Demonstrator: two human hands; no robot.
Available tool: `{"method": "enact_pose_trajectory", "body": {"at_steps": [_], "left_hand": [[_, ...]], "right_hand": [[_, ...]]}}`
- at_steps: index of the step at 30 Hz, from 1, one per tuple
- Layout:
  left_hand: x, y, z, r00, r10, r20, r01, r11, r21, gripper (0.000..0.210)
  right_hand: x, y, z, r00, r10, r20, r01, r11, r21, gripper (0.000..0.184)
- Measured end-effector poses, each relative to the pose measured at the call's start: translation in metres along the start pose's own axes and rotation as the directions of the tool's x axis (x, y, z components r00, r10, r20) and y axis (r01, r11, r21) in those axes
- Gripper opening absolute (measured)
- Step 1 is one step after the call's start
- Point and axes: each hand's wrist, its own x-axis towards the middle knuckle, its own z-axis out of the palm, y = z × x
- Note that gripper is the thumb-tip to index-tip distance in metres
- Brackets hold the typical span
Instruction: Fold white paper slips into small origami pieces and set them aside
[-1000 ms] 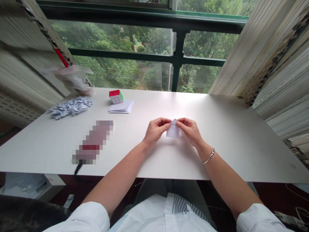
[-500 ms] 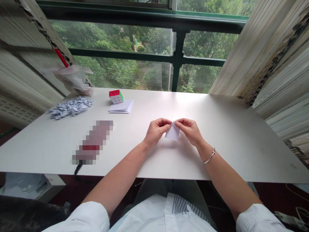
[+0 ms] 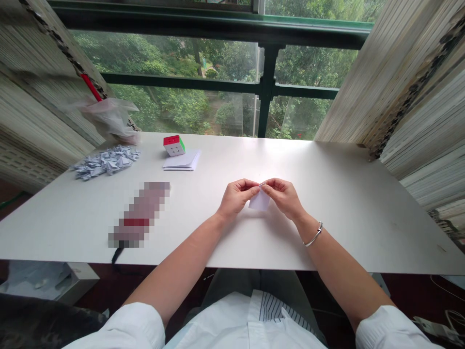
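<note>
Between my two hands a small white piece of paper [image 3: 259,200] hangs just above the table, its upper edge pinched. My left hand [image 3: 237,198] grips that edge from the left, thumb against fingertips. From the other side my right hand [image 3: 284,195] pinches the same edge, close beside the left fingertips. The fingertips cover the top of the paper, so any fold there is hard to make out.
On the white table [image 3: 345,208], a puzzle cube [image 3: 174,145] rests at the back of a stack of white paper sheets [image 3: 182,161]. Further left lies a pile of folded paper pieces [image 3: 106,162]. A pixelated object [image 3: 140,213] is nearer me. A plastic bag [image 3: 109,118] stands in the back left corner.
Both hands stay in nearly the same place, still pinching the paper. The fingers have shifted slightly along its top edge, and less of the paper's upper part shows.
</note>
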Motion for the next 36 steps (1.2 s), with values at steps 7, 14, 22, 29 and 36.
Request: {"method": "enact_pose_trajectory", "body": {"at_steps": [7, 14, 22, 29, 36], "left_hand": [[0.003, -0.004, 0.0, 0.999, 0.016, -0.032, -0.015, 1.0, 0.014, 0.025], [0.002, -0.005, 0.0, 0.998, 0.053, -0.038, -0.054, 0.999, -0.007, 0.023], [-0.001, -0.001, 0.003, 1.0, -0.007, -0.03, 0.006, 1.0, -0.011, 0.028], [0.0, -0.001, 0.0, 1.0, -0.026, -0.005, 0.026, 1.0, 0.005, 0.027], [0.002, -0.003, 0.0, 0.998, 0.011, -0.063, -0.012, 1.0, -0.008, 0.027]], "right_hand": [[0.0, 0.0, 0.005, 1.0, 0.006, -0.006, -0.006, 1.0, -0.017, 0.028], [0.0, -0.002, 0.004, 0.996, 0.038, -0.084, -0.038, 0.999, 0.01, 0.029], [0.001, -0.001, -0.006, 0.999, 0.023, -0.041, -0.026, 0.997, -0.069, 0.029], [0.0, -0.001, -0.004, 0.999, 0.053, -0.001, -0.053, 0.997, -0.057, 0.03], [0.0, -0.002, -0.004, 0.997, 0.077, 0.02, -0.076, 0.995, -0.064, 0.032]]}}
